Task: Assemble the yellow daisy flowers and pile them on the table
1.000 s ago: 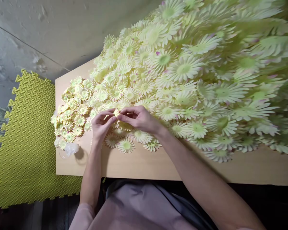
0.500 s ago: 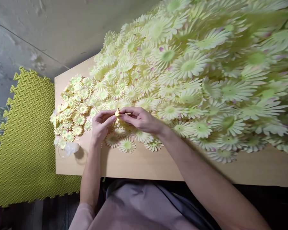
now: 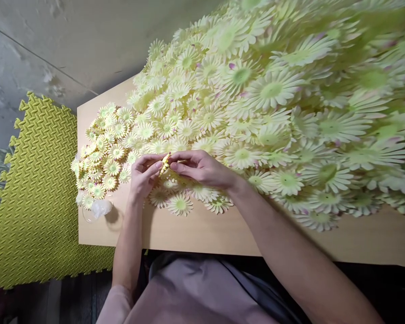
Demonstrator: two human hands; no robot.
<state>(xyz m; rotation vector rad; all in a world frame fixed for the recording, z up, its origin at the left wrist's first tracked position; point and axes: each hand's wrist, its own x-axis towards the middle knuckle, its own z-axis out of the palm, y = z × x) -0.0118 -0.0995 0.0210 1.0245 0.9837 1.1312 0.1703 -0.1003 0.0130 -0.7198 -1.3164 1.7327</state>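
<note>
Between my two hands is a small yellow artificial flower (image 3: 164,164), its petals bunched and partly hidden by my fingers. My left hand (image 3: 144,172) pinches it from the left with thumb and forefinger. From the right, the thumb and forefinger of my right hand (image 3: 197,167) close on its other side. Both hands are just above the near edge of a big heap of pale yellow-green artificial flower heads (image 3: 209,119). Smaller flower heads (image 3: 103,150) lie in a cluster to the left of my left hand.
A small clear plastic cup (image 3: 96,211) with something whitish lies near the left end of the wooden table (image 3: 189,231). Yellow-green foam mats (image 3: 37,193) stand beyond that end. A grey wall (image 3: 97,40) rises behind the table.
The small flower has turned between my fingers, so more of its yellow petals show. My right hand has shifted slightly to the right. The view has moved a little.
</note>
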